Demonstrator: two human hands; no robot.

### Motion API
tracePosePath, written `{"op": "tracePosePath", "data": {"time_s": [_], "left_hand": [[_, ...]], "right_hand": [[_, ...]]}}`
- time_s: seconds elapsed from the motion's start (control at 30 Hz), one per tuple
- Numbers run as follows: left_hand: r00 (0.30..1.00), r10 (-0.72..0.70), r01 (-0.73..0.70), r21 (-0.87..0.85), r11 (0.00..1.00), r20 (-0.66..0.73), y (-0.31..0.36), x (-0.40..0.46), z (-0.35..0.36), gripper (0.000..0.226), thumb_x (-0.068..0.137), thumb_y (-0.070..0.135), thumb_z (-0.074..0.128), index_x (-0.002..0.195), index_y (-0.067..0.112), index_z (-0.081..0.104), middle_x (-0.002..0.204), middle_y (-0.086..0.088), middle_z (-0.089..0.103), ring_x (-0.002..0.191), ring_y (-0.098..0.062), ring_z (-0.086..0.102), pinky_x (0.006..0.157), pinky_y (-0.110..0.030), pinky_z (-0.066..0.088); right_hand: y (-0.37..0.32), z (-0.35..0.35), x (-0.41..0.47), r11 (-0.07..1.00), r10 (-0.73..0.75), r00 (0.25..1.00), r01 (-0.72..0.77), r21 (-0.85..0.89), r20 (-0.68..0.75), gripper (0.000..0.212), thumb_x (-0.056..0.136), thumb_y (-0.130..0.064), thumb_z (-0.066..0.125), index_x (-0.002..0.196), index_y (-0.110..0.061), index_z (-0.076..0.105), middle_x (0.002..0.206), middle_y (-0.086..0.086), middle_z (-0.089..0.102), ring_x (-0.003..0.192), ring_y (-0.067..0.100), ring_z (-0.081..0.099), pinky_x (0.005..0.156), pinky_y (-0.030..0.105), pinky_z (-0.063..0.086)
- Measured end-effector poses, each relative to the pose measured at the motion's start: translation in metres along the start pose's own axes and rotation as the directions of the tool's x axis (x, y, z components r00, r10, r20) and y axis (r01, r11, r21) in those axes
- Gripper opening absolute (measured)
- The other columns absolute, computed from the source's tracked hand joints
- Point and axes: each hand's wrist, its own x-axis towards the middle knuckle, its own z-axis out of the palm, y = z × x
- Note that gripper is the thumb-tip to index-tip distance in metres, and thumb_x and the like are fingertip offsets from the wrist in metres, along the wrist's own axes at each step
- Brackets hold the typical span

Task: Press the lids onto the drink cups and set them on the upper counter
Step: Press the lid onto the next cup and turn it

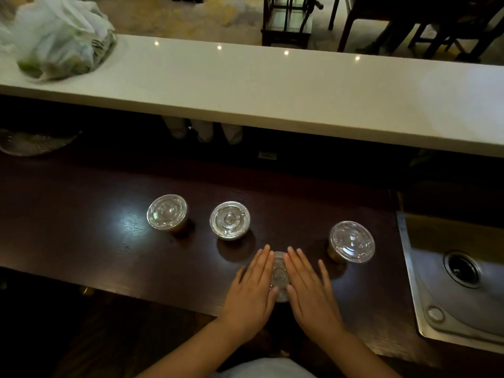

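Several drink cups with clear plastic lids stand on the dark wooden lower counter [81, 227]. One cup [167, 215] is at the left, a second [230, 220] beside it, a third [351, 241] at the right. The nearest cup [279, 274] is in front of me; my left hand [253, 290] and my right hand [311, 290] lie flat on its lid, fingers stretched out, one on each side of the lid's middle. The white upper counter [272, 91] runs across the view beyond the cups.
A white plastic bag [60, 36] with greenish contents sits on the upper counter's left end. A steel sink [463, 282] with a drain lies at the right of the wooden counter. A glass dish [32, 143] rests at the far left. Dark chairs stand beyond the counter.
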Motion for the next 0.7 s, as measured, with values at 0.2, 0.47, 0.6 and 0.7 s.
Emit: {"op": "tracePosePath", "data": {"time_s": [0.2,0.47,0.6,0.7], "left_hand": [[0.989,0.137,-0.127,-0.175,0.976,0.046,-0.007,-0.003,-0.012,0.074,0.089,0.047,0.039,0.145,0.029,-0.005,0.154,0.008,-0.015,0.140,-0.002,-0.009,0.114,-0.028,0.010],[0.981,0.173,-0.190,-0.285,0.939,-0.084,-0.016,-0.001,0.000,0.061,0.081,0.021,0.059,0.138,0.022,0.036,0.153,-0.001,0.014,0.135,-0.004,0.025,0.104,-0.014,0.028],[0.990,0.064,-0.113,-0.451,0.886,-0.122,-0.014,0.005,-0.002,0.053,0.081,0.024,0.059,0.132,0.018,0.046,0.148,-0.001,0.026,0.136,-0.004,0.026,0.107,-0.014,0.026],[0.988,0.007,-0.084,-0.505,0.859,-0.154,-0.012,0.008,-0.010,0.051,0.078,0.028,0.061,0.126,0.013,0.054,0.140,0.001,0.037,0.130,0.001,0.032,0.104,-0.011,0.027]], "right_hand": [[0.011,-0.012,-0.021,0.981,-0.174,0.984,0.176,0.077,-0.028,0.062,0.087,-0.037,0.047,0.144,-0.024,0.028,0.153,-0.001,0.024,0.141,0.018,0.016,0.111,0.044,0.013],[0.019,-0.008,-0.010,0.914,-0.404,0.872,0.392,-0.100,-0.275,0.025,0.093,-0.016,0.049,0.107,-0.008,0.068,0.112,0.008,0.067,0.111,0.019,0.053,0.106,0.033,0.032],[0.017,-0.022,0.003,0.872,-0.488,0.824,0.478,-0.110,-0.289,0.016,0.089,-0.010,0.057,0.095,-0.006,0.071,0.100,0.007,0.070,0.098,0.018,0.061,0.101,0.032,0.039],[0.011,-0.036,0.013,0.866,-0.494,0.816,0.494,-0.083,-0.300,0.008,0.084,-0.006,0.063,0.088,-0.005,0.070,0.090,0.008,0.069,0.087,0.019,0.064,0.092,0.028,0.045]]}}
